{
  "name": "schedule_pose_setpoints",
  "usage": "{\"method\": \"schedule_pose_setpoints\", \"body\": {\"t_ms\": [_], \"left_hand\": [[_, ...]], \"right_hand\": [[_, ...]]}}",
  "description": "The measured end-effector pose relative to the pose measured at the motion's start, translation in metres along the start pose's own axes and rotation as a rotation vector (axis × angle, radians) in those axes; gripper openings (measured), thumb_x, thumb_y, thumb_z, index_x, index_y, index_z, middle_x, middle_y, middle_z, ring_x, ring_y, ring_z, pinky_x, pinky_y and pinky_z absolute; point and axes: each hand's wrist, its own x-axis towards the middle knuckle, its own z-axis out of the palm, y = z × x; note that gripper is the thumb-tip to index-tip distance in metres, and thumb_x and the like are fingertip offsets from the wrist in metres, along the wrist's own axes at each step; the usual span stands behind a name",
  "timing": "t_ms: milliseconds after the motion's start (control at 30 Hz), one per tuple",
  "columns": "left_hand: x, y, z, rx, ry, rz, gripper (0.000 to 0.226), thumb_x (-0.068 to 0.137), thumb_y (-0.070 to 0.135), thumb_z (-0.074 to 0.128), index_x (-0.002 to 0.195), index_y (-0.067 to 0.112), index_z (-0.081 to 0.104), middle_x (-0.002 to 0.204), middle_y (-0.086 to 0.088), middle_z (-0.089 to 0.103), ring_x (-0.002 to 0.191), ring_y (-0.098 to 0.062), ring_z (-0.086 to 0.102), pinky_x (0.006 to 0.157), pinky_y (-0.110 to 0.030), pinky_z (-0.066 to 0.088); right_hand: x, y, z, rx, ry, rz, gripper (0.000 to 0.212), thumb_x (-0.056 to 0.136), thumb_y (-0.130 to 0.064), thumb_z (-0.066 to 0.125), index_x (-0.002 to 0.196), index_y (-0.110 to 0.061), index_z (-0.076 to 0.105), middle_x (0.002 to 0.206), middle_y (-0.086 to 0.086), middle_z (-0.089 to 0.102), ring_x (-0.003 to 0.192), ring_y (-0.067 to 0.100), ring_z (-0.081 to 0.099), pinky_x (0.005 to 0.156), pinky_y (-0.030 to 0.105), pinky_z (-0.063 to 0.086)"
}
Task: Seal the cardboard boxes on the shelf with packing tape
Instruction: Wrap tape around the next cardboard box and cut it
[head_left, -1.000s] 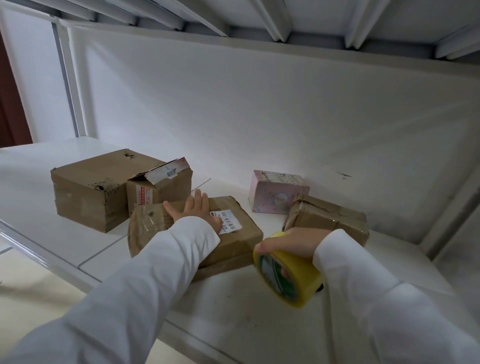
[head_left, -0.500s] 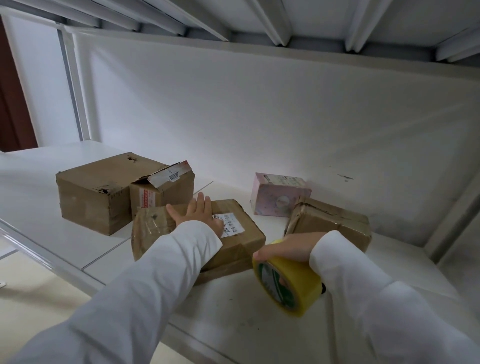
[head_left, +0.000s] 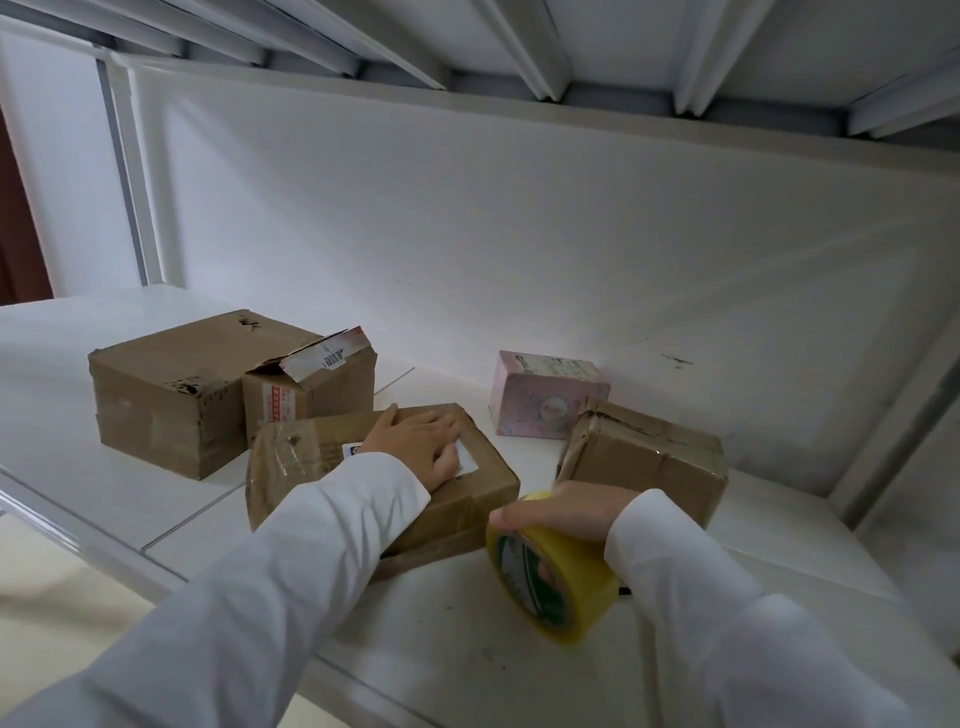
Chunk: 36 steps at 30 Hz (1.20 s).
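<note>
While the left hand is laid flat on top of the flat cardboard box, its fingers straight and spread over the white label, the roll of yellow packing tape is gripped by the right hand — fingers curled over the top of the roll, a fingertip visible through its core. The roll is held on edge just beside the right end of the flat box, low over the white shelf near its front edge. Both arms are covered by white sleeves. Toward the left end of the shelf a large brown box is set, with a smaller box touching its right side, the smaller one's top flap lifted. Near the back wall a pink box is placed, and just in front of it to the right a crumpled brown box — creased along its top.
</note>
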Motion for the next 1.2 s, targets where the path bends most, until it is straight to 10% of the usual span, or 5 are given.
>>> {"method": "schedule_pose_setpoints", "body": {"t_ms": [433, 800, 933, 1100, 1200], "left_hand": [[0.000, 0.000, 0.001, -0.055, -0.090, -0.008, 0.051, 0.102, 0.040, 0.012, 0.151, 0.026, 0.017, 0.159, 0.010, 0.009, 0.146, -0.009, 0.004, 0.114, -0.054, -0.006], [-0.043, 0.027, -0.006, -0.194, -0.121, 0.258, 0.050, 0.102, 0.034, 0.032, 0.150, 0.025, 0.020, 0.157, 0.009, 0.014, 0.145, -0.008, 0.013, 0.115, -0.027, 0.009], [-0.059, 0.023, -0.016, 0.007, -0.226, 0.169, 0.070, 0.095, 0.051, 0.040, 0.152, 0.025, 0.009, 0.159, 0.004, 0.010, 0.146, -0.014, 0.012, 0.119, -0.041, 0.009], [-0.066, 0.038, -0.022, 0.182, -0.334, 0.018, 0.101, 0.082, 0.068, 0.050, 0.152, 0.016, -0.001, 0.160, -0.002, 0.000, 0.146, -0.021, 0.008, 0.116, -0.052, 0.010], [-0.065, 0.037, -0.031, 0.185, -0.212, 0.004, 0.087, 0.083, 0.065, 0.051, 0.148, 0.018, 0.019, 0.155, -0.003, 0.027, 0.139, -0.024, 0.031, 0.114, -0.047, 0.022]], "right_hand": [[0.017, -0.004, 0.001, 0.023, -0.027, 0.000, 0.078, 0.078, -0.064, 0.058, 0.139, -0.021, 0.034, 0.135, 0.007, 0.046, 0.122, 0.030, 0.047, 0.103, 0.041, 0.041], [0.026, -0.006, 0.002, 0.051, -0.029, -0.041, 0.075, 0.080, -0.059, 0.059, 0.140, -0.018, 0.038, 0.135, 0.009, 0.049, 0.119, 0.028, 0.050, 0.097, 0.035, 0.041], [0.025, -0.003, 0.003, 0.075, -0.027, -0.030, 0.078, 0.077, -0.063, 0.060, 0.139, -0.021, 0.038, 0.134, 0.008, 0.048, 0.117, 0.028, 0.050, 0.099, 0.037, 0.041], [0.012, 0.002, -0.001, 0.109, -0.040, -0.066, 0.100, 0.059, -0.078, 0.062, 0.139, -0.022, 0.040, 0.134, 0.007, 0.051, 0.118, 0.030, 0.052, 0.104, 0.044, 0.041], [0.005, 0.006, -0.007, 0.225, -0.026, -0.169, 0.122, 0.029, -0.085, 0.068, 0.133, -0.023, 0.049, 0.125, 0.007, 0.060, 0.110, 0.029, 0.059, 0.101, 0.045, 0.045]]}}
